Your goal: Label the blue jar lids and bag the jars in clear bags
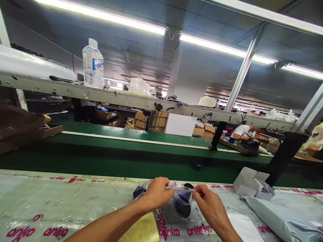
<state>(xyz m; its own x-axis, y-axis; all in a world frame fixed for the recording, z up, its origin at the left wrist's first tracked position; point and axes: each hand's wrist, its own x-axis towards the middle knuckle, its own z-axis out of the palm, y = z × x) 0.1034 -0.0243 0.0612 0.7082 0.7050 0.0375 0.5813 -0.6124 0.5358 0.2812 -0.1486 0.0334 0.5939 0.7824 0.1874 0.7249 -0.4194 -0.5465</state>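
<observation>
My left hand pinches one side of the mouth of a clear plastic bag. On the other side, the fingertips of my right hand grip the bag's edge, so it is stretched between both hands. Inside hangs a rounded dark blue and black item; its exact kind is unclear. Another dark blue piece in clear film lies just left of my left hand, partly covered by it. Beneath my left forearm is a yellow printed sheet. Near my right wrist lies a white sheet.
An open white box and a grey plastic bag sit at right. Beyond the film-covered table runs a green conveyor belt. A shelf rail crosses above, carrying a water bottle. A person works farther back.
</observation>
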